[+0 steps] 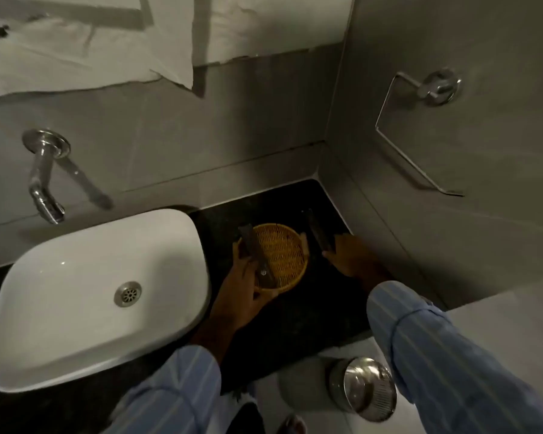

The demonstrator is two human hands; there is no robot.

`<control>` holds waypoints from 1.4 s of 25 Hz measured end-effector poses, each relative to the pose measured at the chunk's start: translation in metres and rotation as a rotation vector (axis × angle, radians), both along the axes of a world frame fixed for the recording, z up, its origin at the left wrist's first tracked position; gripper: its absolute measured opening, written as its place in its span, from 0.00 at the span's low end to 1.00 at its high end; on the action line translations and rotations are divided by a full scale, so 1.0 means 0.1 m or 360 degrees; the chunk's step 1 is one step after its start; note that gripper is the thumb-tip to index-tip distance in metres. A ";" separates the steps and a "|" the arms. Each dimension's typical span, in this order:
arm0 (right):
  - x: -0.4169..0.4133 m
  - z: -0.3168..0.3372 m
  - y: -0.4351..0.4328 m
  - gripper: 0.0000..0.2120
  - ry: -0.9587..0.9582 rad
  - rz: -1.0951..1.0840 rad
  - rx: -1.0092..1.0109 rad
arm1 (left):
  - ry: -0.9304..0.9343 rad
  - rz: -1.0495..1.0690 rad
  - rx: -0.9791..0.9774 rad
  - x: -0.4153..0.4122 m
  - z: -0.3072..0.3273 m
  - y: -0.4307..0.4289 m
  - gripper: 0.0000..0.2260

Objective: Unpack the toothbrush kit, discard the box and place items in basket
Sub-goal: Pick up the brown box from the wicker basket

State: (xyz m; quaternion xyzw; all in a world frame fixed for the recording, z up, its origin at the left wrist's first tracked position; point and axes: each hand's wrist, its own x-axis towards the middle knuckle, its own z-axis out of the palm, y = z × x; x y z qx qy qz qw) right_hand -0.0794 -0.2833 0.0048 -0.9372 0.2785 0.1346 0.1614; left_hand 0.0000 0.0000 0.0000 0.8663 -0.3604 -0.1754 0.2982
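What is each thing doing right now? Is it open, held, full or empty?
Round yellow woven basket: on the black counter, gripped at its rim.
Left hand: shut on basket and a dark flat item.
Right hand: holding a dark slim box.
White basin: empty.
Chrome tap: off.
Steel bin: lid shut.

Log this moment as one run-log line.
left hand: holds dark item at basket rim | right hand: grips dark box on counter | bin: on floor
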 end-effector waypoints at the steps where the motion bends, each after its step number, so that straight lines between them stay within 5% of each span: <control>1: 0.02 -0.07 0.01 0.25 0.0007 -0.0064 -0.0015 | -0.0044 0.0043 0.0096 -0.10 -0.14 0.05 0.37; 8: 0.14 -0.57 0.04 0.16 -0.0175 -0.0413 0.0065 | -0.0142 0.0025 0.0757 -0.59 -0.83 0.32 0.47; 15: 0.16 -0.73 -0.01 0.10 -0.0228 -0.0564 0.0187 | -0.0263 -0.0087 0.0925 -0.66 -0.97 0.36 0.47; 22: -0.07 -0.46 -0.04 0.09 -0.0297 -0.0661 0.0225 | -0.0508 -0.0281 0.0540 -0.50 -0.57 0.31 0.37; 31: -0.12 0.67 0.07 0.13 -0.0609 -0.0538 0.0180 | -0.0862 -0.0193 0.0170 0.22 0.83 -0.25 0.37; 35: -0.16 1.22 0.18 0.12 -0.0827 -0.0431 0.0161 | -0.0678 0.0011 0.0008 0.40 1.60 -0.47 0.38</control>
